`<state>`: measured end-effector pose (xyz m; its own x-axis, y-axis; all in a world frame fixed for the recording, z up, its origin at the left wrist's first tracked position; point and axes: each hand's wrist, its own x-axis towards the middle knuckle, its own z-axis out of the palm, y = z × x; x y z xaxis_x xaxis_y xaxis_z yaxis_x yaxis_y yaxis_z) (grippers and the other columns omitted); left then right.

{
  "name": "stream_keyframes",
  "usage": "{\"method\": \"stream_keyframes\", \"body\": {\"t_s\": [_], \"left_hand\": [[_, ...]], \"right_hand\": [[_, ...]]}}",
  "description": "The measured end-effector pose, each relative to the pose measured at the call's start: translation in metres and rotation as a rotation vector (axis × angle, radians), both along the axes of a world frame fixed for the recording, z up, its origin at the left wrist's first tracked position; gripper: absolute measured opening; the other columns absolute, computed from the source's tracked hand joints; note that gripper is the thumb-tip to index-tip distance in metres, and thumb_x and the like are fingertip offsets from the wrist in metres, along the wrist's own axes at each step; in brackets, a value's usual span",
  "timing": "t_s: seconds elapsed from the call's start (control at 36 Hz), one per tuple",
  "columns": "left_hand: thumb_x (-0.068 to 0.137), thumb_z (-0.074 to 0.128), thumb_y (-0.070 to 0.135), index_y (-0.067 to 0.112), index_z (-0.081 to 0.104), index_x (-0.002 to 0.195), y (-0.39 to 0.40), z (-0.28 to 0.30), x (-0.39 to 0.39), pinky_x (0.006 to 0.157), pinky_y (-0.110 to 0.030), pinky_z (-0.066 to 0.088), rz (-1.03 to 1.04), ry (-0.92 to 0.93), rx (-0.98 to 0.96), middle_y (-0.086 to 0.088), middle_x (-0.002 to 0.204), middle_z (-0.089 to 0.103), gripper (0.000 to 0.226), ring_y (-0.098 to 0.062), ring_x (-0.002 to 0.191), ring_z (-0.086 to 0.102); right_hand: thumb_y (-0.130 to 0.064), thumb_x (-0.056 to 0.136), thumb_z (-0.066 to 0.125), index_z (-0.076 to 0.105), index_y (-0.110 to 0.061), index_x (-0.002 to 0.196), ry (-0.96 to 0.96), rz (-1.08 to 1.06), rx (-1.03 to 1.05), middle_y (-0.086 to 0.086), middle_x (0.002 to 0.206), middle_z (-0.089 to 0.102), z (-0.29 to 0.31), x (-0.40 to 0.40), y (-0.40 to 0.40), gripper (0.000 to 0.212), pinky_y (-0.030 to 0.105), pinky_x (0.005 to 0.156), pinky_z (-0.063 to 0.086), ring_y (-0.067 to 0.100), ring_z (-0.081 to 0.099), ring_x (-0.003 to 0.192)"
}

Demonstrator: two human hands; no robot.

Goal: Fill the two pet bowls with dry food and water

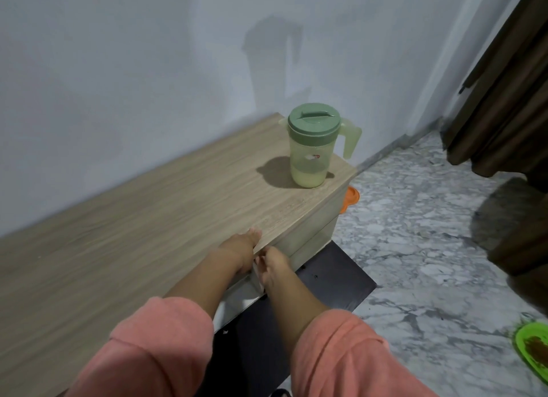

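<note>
A pale green pitcher [311, 147] with a darker green lid stands on the right end of a low wooden cabinet [148, 218]; a little water sits in its bottom. An orange bowl [351, 198] peeks out on the floor behind the cabinet's right end. A green bowl [532, 347] holding brown dry food lies on the floor at the lower right, cut off by the frame. My left hand [241, 248] grips the front edge of the cabinet top, thumb on top. My right hand [274, 267], just beside it, pinches a pale strip on the cabinet front.
A white wall runs behind the cabinet. A black flat panel [332, 281] lies low in front of the cabinet. Grey marble floor [415, 248] spreads to the right. Brown curtains [510, 100] hang at the right edge.
</note>
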<state>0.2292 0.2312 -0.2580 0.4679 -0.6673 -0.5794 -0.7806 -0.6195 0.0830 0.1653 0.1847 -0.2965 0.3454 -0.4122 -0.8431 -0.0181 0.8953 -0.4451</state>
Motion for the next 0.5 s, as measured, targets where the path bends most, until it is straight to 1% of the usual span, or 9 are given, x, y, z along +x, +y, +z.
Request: {"method": "stream_keyframes", "body": {"t_s": [0.11, 0.19, 0.25, 0.33, 0.39, 0.44, 0.47, 0.5], "left_hand": [[0.096, 0.045, 0.006, 0.018, -0.002, 0.154, 0.000, -0.001, -0.001, 0.118, -0.027, 0.015, 0.007, -0.002, -0.006, 0.000, 0.162, -0.005, 0.076, -0.023, 0.149, 0.014], [0.097, 0.045, 0.008, 0.016, -0.002, 0.154, -0.001, -0.002, -0.001, 0.118, -0.026, 0.015, 0.012, -0.003, -0.006, -0.001, 0.162, -0.006, 0.075, -0.023, 0.149, 0.015], [0.097, 0.046, 0.008, 0.016, -0.002, 0.154, -0.002, -0.005, 0.000, 0.119, -0.027, 0.016, 0.022, 0.005, -0.018, -0.001, 0.162, -0.006, 0.075, -0.023, 0.149, 0.015], [0.095, 0.047, 0.006, 0.017, -0.002, 0.154, -0.001, -0.008, 0.001, 0.120, -0.027, 0.015, 0.044, 0.011, -0.030, 0.000, 0.162, -0.006, 0.078, -0.023, 0.149, 0.014], [0.096, 0.047, 0.005, 0.018, -0.002, 0.154, 0.000, -0.009, 0.000, 0.120, -0.027, 0.015, 0.065, 0.019, -0.047, 0.001, 0.162, -0.006, 0.077, -0.023, 0.149, 0.013], [0.096, 0.046, 0.006, 0.018, -0.001, 0.154, 0.001, -0.010, -0.002, 0.120, -0.028, 0.015, 0.089, 0.036, -0.058, 0.001, 0.162, -0.005, 0.076, -0.023, 0.149, 0.013], [0.096, 0.046, 0.005, 0.019, 0.000, 0.154, 0.002, -0.012, -0.003, 0.121, -0.029, 0.015, 0.104, 0.041, -0.077, 0.002, 0.162, -0.004, 0.075, -0.022, 0.149, 0.013], [0.096, 0.045, 0.005, 0.019, 0.001, 0.154, 0.000, -0.011, -0.003, 0.121, -0.029, 0.015, 0.117, 0.045, -0.099, 0.001, 0.162, -0.003, 0.075, -0.022, 0.149, 0.013]], "right_hand": [[0.013, 0.086, 0.040, 0.048, -0.004, 0.057, -0.008, 0.037, -0.034, 0.007, 0.046, 0.045, 0.004, -0.002, -0.001, 0.035, 0.021, 0.039, 0.039, 0.015, 0.040, 0.046], [0.014, 0.087, 0.037, 0.045, -0.005, 0.058, -0.007, 0.078, -0.058, 0.008, 0.053, 0.041, 0.008, -0.005, -0.003, 0.036, 0.023, 0.041, 0.041, 0.016, 0.040, 0.046], [0.013, 0.088, 0.037, 0.046, -0.004, 0.060, 0.011, 0.140, -0.085, 0.008, 0.055, 0.041, 0.011, -0.007, -0.005, 0.034, 0.021, 0.039, 0.043, 0.017, 0.042, 0.047], [0.013, 0.088, 0.037, 0.046, -0.001, 0.063, 0.043, 0.267, -0.128, 0.010, 0.058, 0.043, 0.020, -0.011, -0.007, 0.030, 0.023, 0.044, 0.047, 0.018, 0.045, 0.051], [0.009, 0.090, 0.040, 0.050, -0.001, 0.070, 0.081, 0.361, -0.170, 0.010, 0.064, 0.046, 0.026, -0.016, -0.015, 0.025, 0.022, 0.044, 0.046, 0.018, 0.048, 0.055], [0.002, 0.093, 0.044, 0.053, -0.003, 0.077, 0.152, 0.450, -0.243, 0.006, 0.067, 0.046, 0.033, -0.021, -0.023, 0.018, 0.020, 0.045, 0.047, 0.015, 0.046, 0.057], [-0.001, 0.093, 0.046, 0.055, -0.002, 0.083, 0.181, 0.486, -0.285, 0.004, 0.067, 0.045, 0.034, -0.023, -0.027, 0.013, 0.020, 0.050, 0.048, 0.014, 0.045, 0.057], [-0.005, 0.092, 0.048, 0.056, -0.003, 0.090, 0.223, 0.527, -0.353, 0.003, 0.068, 0.044, 0.036, -0.024, -0.033, 0.008, 0.022, 0.059, 0.047, 0.014, 0.044, 0.057]]}}
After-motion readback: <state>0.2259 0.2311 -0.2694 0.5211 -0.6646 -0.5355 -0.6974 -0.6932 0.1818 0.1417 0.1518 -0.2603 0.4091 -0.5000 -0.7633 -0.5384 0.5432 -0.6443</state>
